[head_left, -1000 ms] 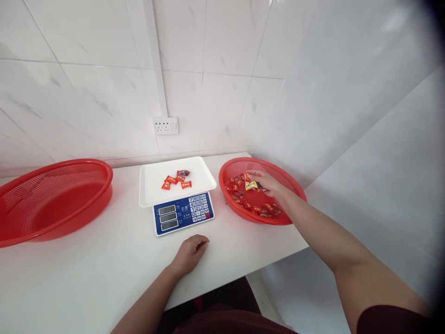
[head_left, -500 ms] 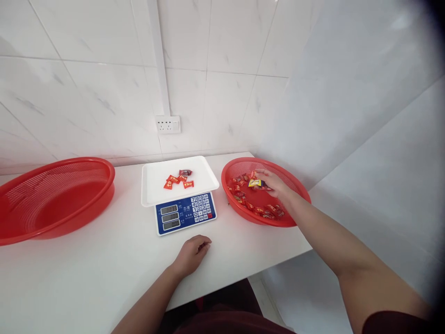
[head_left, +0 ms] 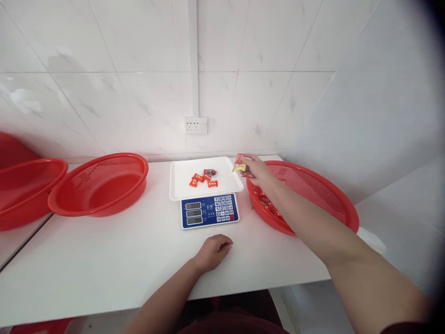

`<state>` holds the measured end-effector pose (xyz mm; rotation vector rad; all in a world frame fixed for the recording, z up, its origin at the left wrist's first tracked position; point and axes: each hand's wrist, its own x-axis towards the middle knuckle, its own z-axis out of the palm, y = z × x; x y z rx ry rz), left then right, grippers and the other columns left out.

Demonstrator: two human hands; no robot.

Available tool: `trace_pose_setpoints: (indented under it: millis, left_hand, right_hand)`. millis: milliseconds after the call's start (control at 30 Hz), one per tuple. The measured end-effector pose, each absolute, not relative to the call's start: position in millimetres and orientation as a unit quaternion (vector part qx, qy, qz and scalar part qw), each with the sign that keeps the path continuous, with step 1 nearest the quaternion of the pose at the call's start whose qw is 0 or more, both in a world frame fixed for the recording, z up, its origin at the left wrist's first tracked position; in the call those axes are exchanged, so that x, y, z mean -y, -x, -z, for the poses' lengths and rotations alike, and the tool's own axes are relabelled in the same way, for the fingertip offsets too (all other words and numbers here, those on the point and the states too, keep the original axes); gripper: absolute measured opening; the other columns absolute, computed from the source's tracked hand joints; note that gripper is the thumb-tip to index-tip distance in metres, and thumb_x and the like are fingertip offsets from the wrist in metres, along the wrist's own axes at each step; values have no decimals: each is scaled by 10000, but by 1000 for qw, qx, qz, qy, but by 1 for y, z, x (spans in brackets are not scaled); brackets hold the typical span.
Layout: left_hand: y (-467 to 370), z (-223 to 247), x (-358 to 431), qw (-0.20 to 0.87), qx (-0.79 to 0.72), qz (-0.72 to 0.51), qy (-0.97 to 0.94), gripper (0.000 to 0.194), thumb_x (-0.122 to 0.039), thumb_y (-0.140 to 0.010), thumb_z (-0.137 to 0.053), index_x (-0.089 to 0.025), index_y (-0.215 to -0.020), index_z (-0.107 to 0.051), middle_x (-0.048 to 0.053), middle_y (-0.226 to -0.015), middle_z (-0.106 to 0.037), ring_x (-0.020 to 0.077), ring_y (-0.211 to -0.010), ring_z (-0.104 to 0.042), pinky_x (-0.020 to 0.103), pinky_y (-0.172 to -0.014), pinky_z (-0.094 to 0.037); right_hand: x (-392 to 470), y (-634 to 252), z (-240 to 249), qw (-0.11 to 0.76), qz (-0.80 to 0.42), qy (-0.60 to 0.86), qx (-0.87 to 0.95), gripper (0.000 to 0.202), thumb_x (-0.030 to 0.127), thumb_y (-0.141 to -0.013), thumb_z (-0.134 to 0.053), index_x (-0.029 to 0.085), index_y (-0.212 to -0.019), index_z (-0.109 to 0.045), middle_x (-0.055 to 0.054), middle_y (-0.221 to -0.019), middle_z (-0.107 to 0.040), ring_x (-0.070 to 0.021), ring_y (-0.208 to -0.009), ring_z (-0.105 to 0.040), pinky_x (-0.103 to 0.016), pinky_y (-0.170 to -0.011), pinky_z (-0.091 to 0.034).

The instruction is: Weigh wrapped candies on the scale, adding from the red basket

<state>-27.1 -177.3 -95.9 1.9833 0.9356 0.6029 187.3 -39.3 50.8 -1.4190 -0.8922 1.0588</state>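
My right hand (head_left: 259,171) is closed around several wrapped candies (head_left: 240,168), red ones and a yellow-and-dark one, held near the right edge of the white tray (head_left: 181,183). Below its forearm stands a red mesh basket (head_left: 320,195) with more red-wrapped candies (head_left: 267,202), partly hidden by the arm. Several candies (head_left: 199,177), mostly red and one darker, lie on the tray, which tops a digital scale (head_left: 210,212) with a blue keypad panel. My left hand (head_left: 212,253) rests on the table before the scale, its fingers curled in with nothing visible in them.
A second red mesh basket (head_left: 139,185) stands on the white table (head_left: 114,260) left of the scale. Farther left is another red basket (head_left: 31,185). Behind the table rises a tiled wall with a socket (head_left: 196,125).
My right hand has come up out of the right basket and moved left to the tray's edge, carrying candies. The view has turned left. My left hand stays on the table.
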Motion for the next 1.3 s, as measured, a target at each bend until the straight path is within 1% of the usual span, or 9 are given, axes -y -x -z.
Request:
trace_pose_setpoints:
  millis: [133, 200, 267, 433, 700, 900, 1133, 1233, 1300]
  left_hand:
    - [27, 95, 178, 424, -373, -246, -788, 227, -213, -824, -476, -266, -921, -674, 54, -944, -711, 206, -867, -662, 329, -754, -545]
    - [28, 95, 178, 426, -372, -246, -787, 233, -209, -827, -470, -266, -922, -675, 54, -959, -711, 208, -883, -659, 335, -782, -539]
    - [28, 97, 177, 429, -372, -245, -786, 236, -212, -830, -467, -258, -929, -677, 54, -978, -710, 208, -894, -656, 337, -801, -533]
    - [28, 100, 175, 441, -368, -235, -784, 231, -233, -815, -488, -226, -933, -687, 49, -984, -711, 203, -873, -651, 326, -796, -527]
    - [29, 99, 175, 456, -363, -226, -780, 243, -253, -815, -481, -220, -943, -685, 63, -994, -703, 213, -888, -640, 333, -791, -512]
    - [30, 96, 176, 464, -360, -220, -779, 245, -271, -818, -476, -250, -951, -682, 74, -1015, -696, 240, -902, -639, 366, -776, -509]
    - [30, 94, 175, 468, -356, -220, -778, 245, -267, -814, -475, -277, -938, -686, 79, -1008, -695, 254, -876, -642, 385, -753, -505]
    - [30, 95, 175, 467, -353, -222, -780, 240, -268, -813, -479, -285, -932, -686, 71, -993, -696, 249, -874, -643, 378, -755, -504]
    - [30, 96, 175, 466, -352, -225, -780, 240, -264, -814, -477, -272, -932, -685, 75, -994, -696, 247, -881, -640, 377, -766, -501]
  right_hand:
    - [14, -133, -47, 542, -463, 579, 396, 143, 247, -852, -556, 253, -962, -466, 34, -684, -592, -77, -462, -539, -140, -345, -398]
    - [7, -115, -44, 540, -467, 571, 406, 159, 249, -837, -570, 257, -954, -463, 37, -707, -592, -85, -489, -560, -158, -378, -442]
    - [3, -104, -40, 541, -465, 565, 414, 163, 244, -822, -577, 260, -944, -470, 42, -725, -580, -82, -498, -559, -164, -397, -456]
    - [-1, -99, -37, 552, -451, 559, 424, 165, 241, -794, -572, 270, -930, -483, 47, -790, -560, -70, -486, -530, -166, -390, -440]
    - [-3, -96, -41, 552, -467, 554, 413, 184, 271, -816, -563, 283, -930, -419, 52, -785, -581, -91, -563, -592, -202, -455, -507]
    - [1, -97, -39, 519, -457, 580, 430, 177, 248, -825, -576, 254, -957, -459, 40, -768, -590, -80, -508, -583, -169, -395, -451]
    - [20, -119, -44, 450, -422, 618, 486, 190, 233, -803, -631, 219, -974, -550, 38, -669, -581, -66, -360, -505, -144, -286, -282]
    - [27, -127, -49, 423, -417, 627, 505, 221, 229, -787, -653, 209, -996, -583, 35, -627, -570, -73, -356, -501, -146, -286, -278]
    - [29, -130, -52, 411, -417, 625, 516, 247, 225, -782, -657, 205, -1022, -602, 21, -638, -586, -76, -366, -507, -153, -293, -298]
